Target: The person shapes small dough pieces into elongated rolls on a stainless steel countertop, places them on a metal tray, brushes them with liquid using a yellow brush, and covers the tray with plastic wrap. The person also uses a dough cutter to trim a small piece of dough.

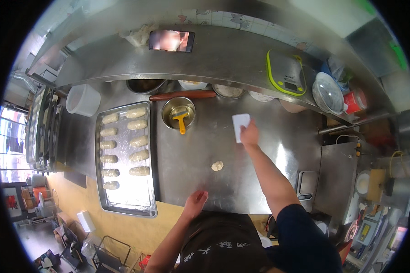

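Observation:
My right hand (249, 133) grips a flat white dough scraper (240, 123) over the steel worktop (194, 150). Near the worktop's front edge, my left hand (195, 202) is held with its fingers curled; whether something small is in it cannot be told. Between the two hands lies a small lump of pale dough (217, 166). To the left, a metal baking tray (123, 204) bears two columns of glossy, oblong dough pieces (138, 156). Beyond the dough lump, a steel bowl (164, 120) holds a brush with a yellow handle (181, 124).
A red-brown rolling pin (182, 95) lies behind the bowl, with more bowls under the raised steel shelf (222, 51). The shelf carries a phone (172, 41) and a green-rimmed kitchen scale (286, 73). A white plastic tub (83, 100) stands at the back left; a tray rack (42, 129) is farther left.

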`<state>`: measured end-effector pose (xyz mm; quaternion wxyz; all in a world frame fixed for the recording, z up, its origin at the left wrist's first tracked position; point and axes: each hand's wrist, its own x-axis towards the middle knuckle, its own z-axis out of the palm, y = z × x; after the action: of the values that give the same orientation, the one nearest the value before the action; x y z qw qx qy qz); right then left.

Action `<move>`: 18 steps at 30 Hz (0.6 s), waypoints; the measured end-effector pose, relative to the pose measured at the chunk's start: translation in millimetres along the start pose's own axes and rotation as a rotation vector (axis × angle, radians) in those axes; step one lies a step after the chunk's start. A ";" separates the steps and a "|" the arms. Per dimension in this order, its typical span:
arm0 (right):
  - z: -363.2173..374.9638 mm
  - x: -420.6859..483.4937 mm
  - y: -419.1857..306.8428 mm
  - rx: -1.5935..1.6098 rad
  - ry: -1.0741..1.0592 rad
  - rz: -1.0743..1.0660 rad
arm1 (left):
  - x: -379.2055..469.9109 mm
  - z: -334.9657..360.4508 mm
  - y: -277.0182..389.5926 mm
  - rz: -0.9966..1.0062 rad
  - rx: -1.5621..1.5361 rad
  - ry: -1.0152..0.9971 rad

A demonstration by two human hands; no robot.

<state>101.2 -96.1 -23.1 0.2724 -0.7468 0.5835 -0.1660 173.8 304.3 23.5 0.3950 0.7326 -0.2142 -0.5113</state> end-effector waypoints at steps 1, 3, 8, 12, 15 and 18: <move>11.1 6.4 -17.8 -0.016 -0.058 -0.012 | -4.0 -1.3 -4.6 -0.095 -0.052 0.019; 23.4 15.2 -47.4 -0.126 -0.227 -0.113 | -10.2 -4.7 -12.9 -0.061 -0.140 0.038; 8.9 25.6 -69.0 -0.322 -0.540 -0.512 | -11.6 -7.5 -18.5 -0.082 -0.067 0.087; -10.7 -7.1 -47.1 -0.353 -0.754 -0.701 | 25.7 17.8 -4.7 -0.095 -0.145 -0.002; -17.2 -70.2 -28.8 -0.274 -0.760 -0.591 | 71.2 47.1 3.9 -0.209 -0.489 -0.107; -22.6 -146.4 -16.4 -0.131 -0.712 -0.483 | 100.8 56.9 1.0 -0.254 -0.423 -0.146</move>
<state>62.6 42.6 15.0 0.3619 -0.8884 0.2708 0.0805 160.5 211.0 -43.6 0.4554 0.6161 -0.0366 -0.6416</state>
